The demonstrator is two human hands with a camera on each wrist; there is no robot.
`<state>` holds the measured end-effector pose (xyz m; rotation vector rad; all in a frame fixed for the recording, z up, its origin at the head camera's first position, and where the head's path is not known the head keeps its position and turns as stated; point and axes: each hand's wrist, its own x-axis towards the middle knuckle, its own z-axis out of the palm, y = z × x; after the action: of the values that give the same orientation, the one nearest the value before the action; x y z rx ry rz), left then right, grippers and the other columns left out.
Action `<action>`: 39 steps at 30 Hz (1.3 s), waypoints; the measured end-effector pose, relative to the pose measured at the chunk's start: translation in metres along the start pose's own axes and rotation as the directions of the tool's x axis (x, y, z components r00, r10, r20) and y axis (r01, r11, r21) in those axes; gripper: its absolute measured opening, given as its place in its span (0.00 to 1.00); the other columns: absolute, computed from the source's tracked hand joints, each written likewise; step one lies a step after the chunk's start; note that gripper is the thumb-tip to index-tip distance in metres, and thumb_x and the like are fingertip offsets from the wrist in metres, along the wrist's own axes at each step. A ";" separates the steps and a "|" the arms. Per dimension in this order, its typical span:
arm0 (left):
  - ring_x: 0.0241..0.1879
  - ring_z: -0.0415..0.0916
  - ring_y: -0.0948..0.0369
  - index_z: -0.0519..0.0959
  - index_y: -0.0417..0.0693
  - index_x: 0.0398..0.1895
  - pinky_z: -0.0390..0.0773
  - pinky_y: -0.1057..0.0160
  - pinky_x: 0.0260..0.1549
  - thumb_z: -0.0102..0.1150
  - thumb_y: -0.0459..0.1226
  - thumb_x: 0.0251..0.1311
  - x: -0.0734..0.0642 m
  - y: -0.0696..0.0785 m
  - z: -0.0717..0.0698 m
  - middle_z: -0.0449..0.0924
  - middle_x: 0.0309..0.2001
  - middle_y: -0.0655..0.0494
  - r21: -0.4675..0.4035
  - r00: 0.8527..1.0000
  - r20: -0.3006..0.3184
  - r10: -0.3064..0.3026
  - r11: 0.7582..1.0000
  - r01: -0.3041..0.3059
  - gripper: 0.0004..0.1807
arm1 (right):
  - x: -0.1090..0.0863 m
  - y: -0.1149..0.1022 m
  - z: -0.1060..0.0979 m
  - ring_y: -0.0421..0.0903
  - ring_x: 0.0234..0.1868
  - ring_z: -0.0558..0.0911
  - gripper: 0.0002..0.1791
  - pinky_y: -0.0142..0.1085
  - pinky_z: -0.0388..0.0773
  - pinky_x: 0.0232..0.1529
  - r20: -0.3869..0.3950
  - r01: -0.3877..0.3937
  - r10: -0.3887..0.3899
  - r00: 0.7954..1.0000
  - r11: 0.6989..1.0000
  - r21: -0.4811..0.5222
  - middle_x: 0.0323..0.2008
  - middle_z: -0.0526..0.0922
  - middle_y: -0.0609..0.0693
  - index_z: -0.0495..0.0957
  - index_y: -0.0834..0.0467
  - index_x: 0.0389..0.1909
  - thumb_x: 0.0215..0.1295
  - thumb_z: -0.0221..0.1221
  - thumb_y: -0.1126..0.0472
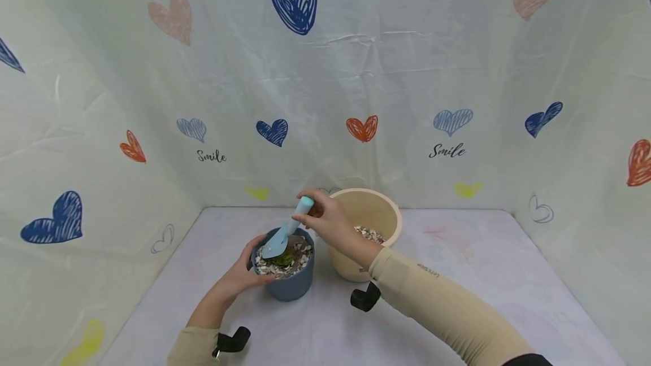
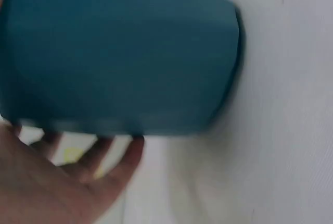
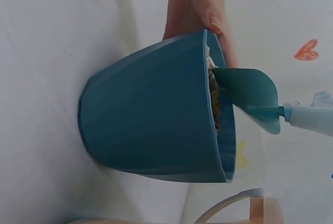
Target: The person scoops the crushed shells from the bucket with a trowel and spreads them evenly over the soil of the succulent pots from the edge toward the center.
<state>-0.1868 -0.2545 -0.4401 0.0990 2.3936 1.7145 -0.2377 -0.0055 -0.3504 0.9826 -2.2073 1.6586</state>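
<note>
A blue-grey plant pot [image 1: 291, 288] stands on the table, filled with pale mixed gravel [image 1: 263, 267] around a small green plant [image 1: 286, 259]. My left hand [image 1: 239, 277] grips the pot from the left, thumb at the near rim; in the left wrist view its fingers [image 2: 125, 164] spread along the wall. Over the pot's mouth, my right hand [image 1: 333, 223] pinches the light blue handle of a small shovel [image 1: 277, 243]. The blade points down into the pot, and in the right wrist view its tip [image 3: 221, 73] meets the gravel inside the rim.
Right behind the pot stands a larger cream bucket [image 1: 346, 261] with more gravel [image 1: 370, 234] inside, partly hidden by my right forearm. A white curtain [image 1: 325, 72] printed with hearts rises behind and beside the pale table [image 1: 458, 287].
</note>
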 end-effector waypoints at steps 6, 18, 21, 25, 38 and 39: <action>0.72 0.36 0.39 0.45 0.54 0.77 0.49 0.34 0.62 0.72 0.36 0.50 0.013 -0.007 -0.016 0.37 0.75 0.38 -0.017 0.982 0.163 0.092 0.996 -0.090 0.56 | -0.001 0.000 0.000 0.41 0.28 0.80 0.21 0.34 0.80 0.28 -0.001 -0.013 0.013 1.000 1.000 0.001 0.32 0.81 0.50 0.76 0.59 0.54 0.60 0.67 0.62; 0.71 0.41 0.42 0.44 0.51 0.77 0.47 0.37 0.63 0.73 0.36 0.47 0.028 -0.010 -0.022 0.43 0.74 0.40 -0.075 0.953 0.233 0.194 0.981 -0.182 0.58 | 0.002 0.001 0.001 0.41 0.30 0.81 0.21 0.32 0.80 0.30 -0.004 0.018 -0.018 1.000 1.000 -0.021 0.34 0.82 0.52 0.76 0.60 0.54 0.60 0.67 0.64; 0.70 0.42 0.42 0.44 0.51 0.77 0.48 0.38 0.63 0.73 0.36 0.48 0.026 -0.009 -0.020 0.43 0.74 0.40 -0.081 0.959 0.217 0.182 0.982 -0.168 0.58 | 0.003 -0.001 0.002 0.40 0.29 0.81 0.21 0.32 0.81 0.30 -0.003 0.037 -0.037 0.999 0.999 -0.035 0.34 0.81 0.51 0.76 0.61 0.54 0.60 0.67 0.64; 0.70 0.43 0.41 0.44 0.50 0.77 0.49 0.38 0.63 0.72 0.36 0.48 0.024 -0.009 -0.018 0.44 0.74 0.40 -0.080 0.965 0.196 0.176 0.983 -0.164 0.58 | 0.006 -0.004 0.002 0.38 0.28 0.81 0.21 0.32 0.81 0.29 -0.005 0.065 -0.065 0.998 0.996 -0.054 0.34 0.81 0.50 0.76 0.61 0.54 0.60 0.67 0.64; 0.69 0.48 0.41 0.46 0.50 0.77 0.55 0.41 0.61 0.74 0.39 0.47 0.025 -0.013 -0.019 0.49 0.72 0.39 -0.072 0.967 0.181 0.176 0.984 -0.166 0.58 | 0.010 -0.007 0.002 0.39 0.28 0.82 0.21 0.30 0.80 0.30 0.011 0.096 -0.095 0.995 0.992 -0.078 0.33 0.82 0.52 0.77 0.61 0.54 0.60 0.67 0.63; 0.69 0.49 0.42 0.46 0.51 0.77 0.55 0.41 0.61 0.75 0.39 0.47 0.025 -0.013 -0.019 0.49 0.72 0.39 -0.072 0.968 0.183 0.174 0.984 -0.163 0.58 | 0.010 -0.007 0.002 0.39 0.28 0.82 0.21 0.30 0.80 0.30 0.012 0.100 -0.099 0.995 0.992 -0.080 0.33 0.82 0.52 0.77 0.61 0.54 0.60 0.67 0.63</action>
<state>-0.2147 -0.2723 -0.4496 0.4486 2.2536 1.7547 -0.2409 -0.0126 -0.3406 1.0611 -2.1741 1.5136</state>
